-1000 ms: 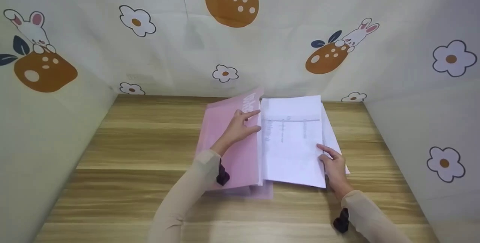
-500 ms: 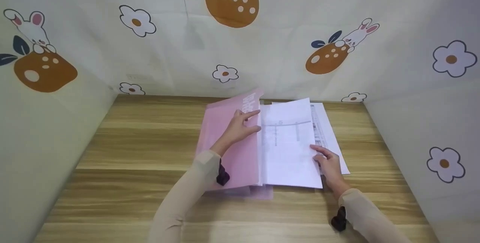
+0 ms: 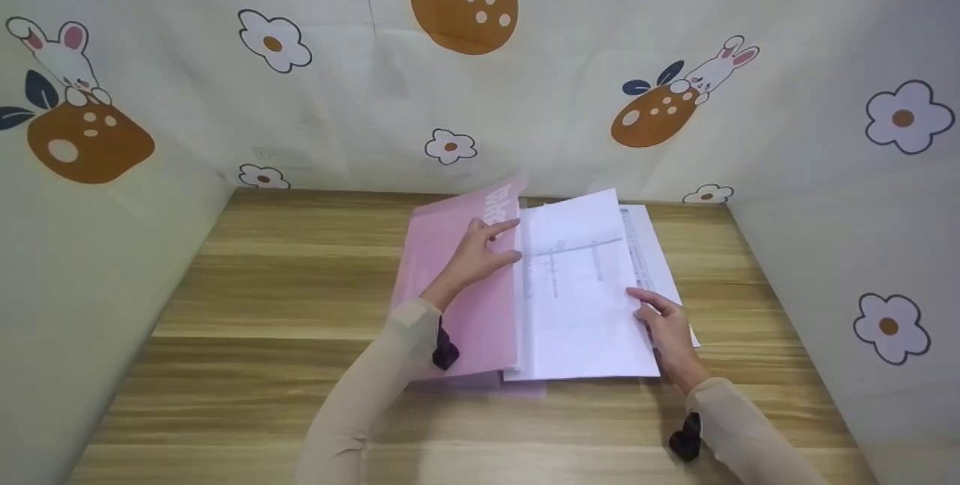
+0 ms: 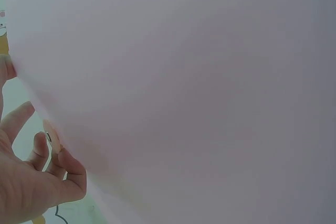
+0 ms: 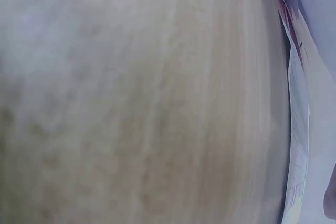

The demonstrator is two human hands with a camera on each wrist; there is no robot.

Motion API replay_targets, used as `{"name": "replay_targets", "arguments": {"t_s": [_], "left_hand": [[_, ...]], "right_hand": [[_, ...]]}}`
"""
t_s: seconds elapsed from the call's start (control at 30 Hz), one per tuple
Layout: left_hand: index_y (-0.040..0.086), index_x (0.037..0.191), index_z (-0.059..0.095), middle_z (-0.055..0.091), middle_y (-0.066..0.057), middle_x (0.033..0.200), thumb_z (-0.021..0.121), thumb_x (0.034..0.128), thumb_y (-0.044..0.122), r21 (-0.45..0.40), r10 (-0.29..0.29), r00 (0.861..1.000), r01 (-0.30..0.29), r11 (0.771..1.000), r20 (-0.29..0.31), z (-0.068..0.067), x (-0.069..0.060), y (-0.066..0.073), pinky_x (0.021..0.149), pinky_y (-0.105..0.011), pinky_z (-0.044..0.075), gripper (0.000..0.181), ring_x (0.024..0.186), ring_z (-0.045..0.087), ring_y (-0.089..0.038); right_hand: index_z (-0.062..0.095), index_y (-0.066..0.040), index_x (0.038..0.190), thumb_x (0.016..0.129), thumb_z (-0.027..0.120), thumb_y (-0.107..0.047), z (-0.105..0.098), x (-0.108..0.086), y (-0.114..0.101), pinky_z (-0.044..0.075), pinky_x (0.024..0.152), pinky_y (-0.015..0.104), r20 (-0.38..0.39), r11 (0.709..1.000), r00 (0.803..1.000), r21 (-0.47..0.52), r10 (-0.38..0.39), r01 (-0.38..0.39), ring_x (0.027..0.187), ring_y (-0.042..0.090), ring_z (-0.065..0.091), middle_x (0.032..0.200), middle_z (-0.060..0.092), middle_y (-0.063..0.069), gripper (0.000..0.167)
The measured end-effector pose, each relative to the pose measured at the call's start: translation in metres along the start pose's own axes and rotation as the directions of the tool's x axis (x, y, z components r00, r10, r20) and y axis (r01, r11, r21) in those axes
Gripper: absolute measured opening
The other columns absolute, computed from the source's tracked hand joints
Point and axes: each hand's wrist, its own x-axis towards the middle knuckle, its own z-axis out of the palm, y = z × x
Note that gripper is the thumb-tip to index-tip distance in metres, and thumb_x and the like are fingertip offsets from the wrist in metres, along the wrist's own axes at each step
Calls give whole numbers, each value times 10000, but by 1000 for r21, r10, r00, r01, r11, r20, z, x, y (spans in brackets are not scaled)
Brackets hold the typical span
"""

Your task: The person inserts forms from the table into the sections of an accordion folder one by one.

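Observation:
A pink folder (image 3: 450,282) with white lettering lies in the middle of the table, its cover raised at a slant. My left hand (image 3: 474,256) grips the cover's free edge between thumb and fingers. In the left wrist view the cover's pale inner or outer face fills most of the picture, with the left hand (image 4: 37,182) at its edge. White printed paper (image 3: 585,312) sits beside the cover, its left side close against it and slightly tilted. My right hand (image 3: 669,327) pinches the right edge of this paper. Only a fingertip (image 5: 331,200) shows in the right wrist view.
Another printed sheet (image 3: 652,252) lies underneath, sticking out to the right. The wooden table (image 3: 285,297) meets a patterned cloth backdrop (image 3: 337,95) behind and at both sides. Part of a pinkish translucent sheet (image 3: 525,389) shows below the folder's front edge.
The white paper has shifted left and turned slightly, its lower left corner now reaching the cover's bottom edge. More of the sheet underneath shows. My left hand has stayed put on the cover.

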Motion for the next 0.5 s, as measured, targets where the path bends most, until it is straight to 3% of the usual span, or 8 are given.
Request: {"name": "replay_targets", "arguments": {"t_s": [0.2, 0.5], "left_hand": [[195, 1262, 508, 357, -75, 922, 672, 752, 257, 15, -13, 1000, 12, 1000, 3, 0, 0, 0, 675, -291, 326, 539, 846, 375, -193], [207, 1268, 501, 349, -76, 933, 669, 762, 229, 0, -32, 999, 32, 999, 10, -1, 0, 2, 678, -297, 322, 533, 858, 368, -198]], "right_hand": [[600, 12, 1102, 766, 462, 37, 8, 3, 1, 424, 595, 226, 27, 1000, 1000, -16, 9, -9, 871, 173, 483, 1166, 498, 118, 364], [607, 4, 1099, 764, 466, 16, 12, 8, -1, 292, 821, 240, 10, 996, 1000, -86, -28, 29, 1076, 155, 371, 1224, 484, 87, 364]]}}
